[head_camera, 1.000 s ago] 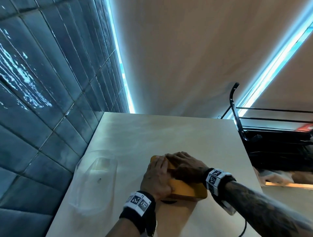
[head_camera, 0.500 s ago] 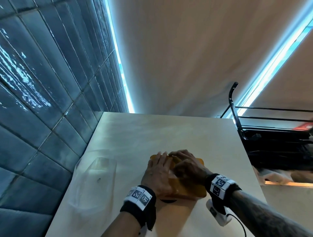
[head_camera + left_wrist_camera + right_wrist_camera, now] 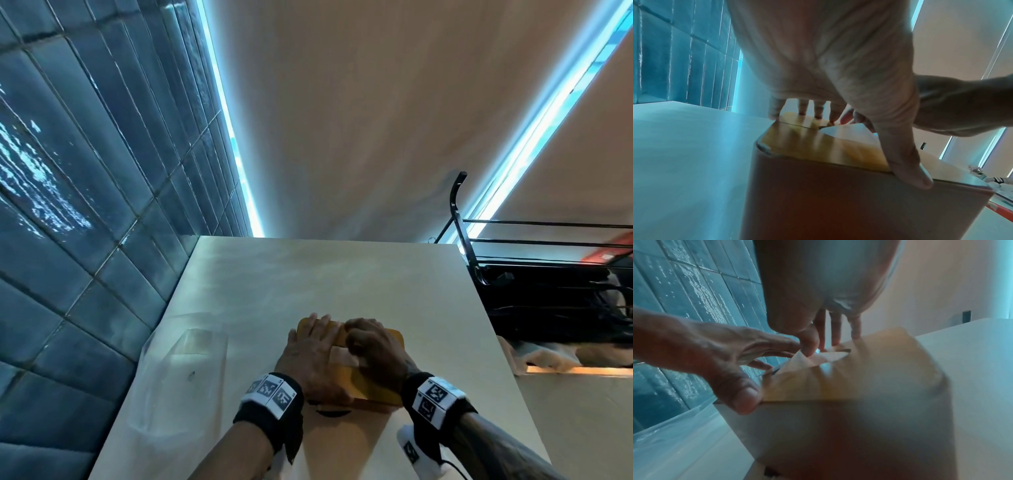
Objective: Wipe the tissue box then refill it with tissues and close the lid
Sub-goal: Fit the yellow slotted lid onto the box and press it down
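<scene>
Near the table's front edge, the left hand spreads flat, steadying the stiff, light box, while right fingers pinch the soft, tearable tissue at the slot.

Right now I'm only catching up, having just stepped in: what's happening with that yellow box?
A person is working on a yellow tissue box that stands on a pale table. The lid is on. The left hand lies spread over its top, steadying it, while the right hand pinches a white tissue at the slot in the lid. A clear plastic wrapper lies to the left.
</scene>
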Available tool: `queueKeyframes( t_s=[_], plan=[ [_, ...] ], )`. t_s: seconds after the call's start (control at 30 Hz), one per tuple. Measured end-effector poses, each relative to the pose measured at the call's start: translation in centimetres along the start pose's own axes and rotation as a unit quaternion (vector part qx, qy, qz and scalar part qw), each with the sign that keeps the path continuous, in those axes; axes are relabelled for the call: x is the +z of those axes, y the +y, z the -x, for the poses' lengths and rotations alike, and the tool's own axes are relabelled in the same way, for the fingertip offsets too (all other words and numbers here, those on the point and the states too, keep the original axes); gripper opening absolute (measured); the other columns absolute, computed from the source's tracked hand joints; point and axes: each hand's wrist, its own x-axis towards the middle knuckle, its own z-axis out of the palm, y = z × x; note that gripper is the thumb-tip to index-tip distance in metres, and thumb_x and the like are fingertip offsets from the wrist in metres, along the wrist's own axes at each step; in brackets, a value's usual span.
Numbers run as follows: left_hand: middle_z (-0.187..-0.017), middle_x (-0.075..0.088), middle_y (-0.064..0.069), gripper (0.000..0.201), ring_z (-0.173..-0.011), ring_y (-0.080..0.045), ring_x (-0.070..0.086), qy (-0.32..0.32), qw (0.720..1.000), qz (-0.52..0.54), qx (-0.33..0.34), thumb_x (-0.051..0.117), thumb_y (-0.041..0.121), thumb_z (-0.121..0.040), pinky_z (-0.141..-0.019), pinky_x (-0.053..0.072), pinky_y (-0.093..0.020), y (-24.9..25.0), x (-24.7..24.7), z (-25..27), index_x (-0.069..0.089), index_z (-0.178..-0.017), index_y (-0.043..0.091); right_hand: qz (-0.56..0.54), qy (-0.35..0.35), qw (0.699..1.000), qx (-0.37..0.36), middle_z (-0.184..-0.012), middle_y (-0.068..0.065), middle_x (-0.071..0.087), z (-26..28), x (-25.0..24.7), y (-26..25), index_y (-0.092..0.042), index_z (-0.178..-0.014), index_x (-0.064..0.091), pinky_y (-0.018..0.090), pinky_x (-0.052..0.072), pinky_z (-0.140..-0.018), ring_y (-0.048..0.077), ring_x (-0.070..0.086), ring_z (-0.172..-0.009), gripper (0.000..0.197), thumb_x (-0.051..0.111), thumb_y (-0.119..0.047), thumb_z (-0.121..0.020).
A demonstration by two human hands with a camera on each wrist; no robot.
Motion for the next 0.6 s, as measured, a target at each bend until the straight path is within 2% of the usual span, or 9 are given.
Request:
queueKeyframes(
  t_s=[0.1,0.23,0.3,0.4,0.5,0.6],
  plan=[
    [-0.165,-0.005,0.002,0.122,-0.151,-0.025,-0.012,0.009,1.0,0.013,0.001,0.075,0.066,-0.06,-0.122,0.007,-0.058,-0.1,0.4,-0.1,0.002,-0.152,0.031,-0.036,0.002,0.999,-0.012,-0.105,0.01,0.064,0.1,-0.4,0.7,-0.012,-0.073,0.058,0.039,0.051,-0.072,0.031,0.061,-0.089,0.016,0.062,0.003,-0.073],
    [-0.165,-0.007,0.001,0.117,-0.151,-0.025,-0.014,0.016,0.999,0.031,0.004,0.075,0.066,-0.06,-0.121,0.006,-0.06,-0.3,0.9,0.0,0.008,-0.15,0.035,-0.057,0.022,0.998,-0.004,-0.112,0.004,0.059,0.6,-0.2,1.0,-0.012,-0.081,0.057,0.033,0.054,-0.07,0.021,0.06,-0.09,0.015,0.064,0.002,-0.08],
    [-0.165,-0.005,0.001,0.11,-0.151,-0.024,-0.013,0.02,0.998,0.053,0.004,0.075,0.065,-0.06,-0.121,0.005,-0.06,-0.3,1.0,0.1,0.016,-0.148,0.036,-0.058,0.024,0.998,0.002,-0.109,0.004,0.058,0.6,0.0,1.1,-0.013,-0.085,0.056,0.036,0.054,-0.069,0.023,0.059,-0.088,0.018,0.063,0.002,-0.08],
    [-0.165,0.009,-0.001,0.074,-0.152,-0.022,-0.004,0.06,0.992,0.113,0.003,0.068,0.06,-0.073,-0.121,0.008,-0.058,-0.5,0.9,0.1,0.039,-0.137,0.035,-0.066,0.027,0.997,0.005,-0.109,0.004,0.059,0.7,-0.1,1.3,-0.015,-0.09,0.057,0.035,0.053,-0.074,0.024,0.059,-0.092,0.017,0.063,-0.003,-0.081],
    [-0.161,0.024,-0.001,0.03,-0.152,-0.021,0.007,0.121,0.986,0.113,0.0,0.052,0.043,-0.092,-0.121,0.013,-0.053,-0.9,1.1,-0.2,0.055,-0.118,0.028,-0.049,0.058,0.997,0.02,-0.125,0.006,0.06,1.2,-0.4,1.4,-0.016,-0.102,0.065,0.031,0.048,-0.09,0.023,0.054,-0.114,0.016,0.067,-0.019,-0.087],
    [-0.157,0.033,0.002,0.021,-0.15,-0.019,0.014,0.151,0.984,0.096,0.005,0.047,0.034,-0.096,-0.121,0.016,-0.05,-1.0,1.4,-0.5,0.059,-0.112,0.026,-0.03,0.062,0.995,0.069,-0.127,0.001,0.058,2.0,-1.1,1.0,-0.018,-0.11,0.068,0.028,0.047,-0.091,0.019,0.049,-0.117,0.03,0.072,-0.033,-0.085]
  ],
)
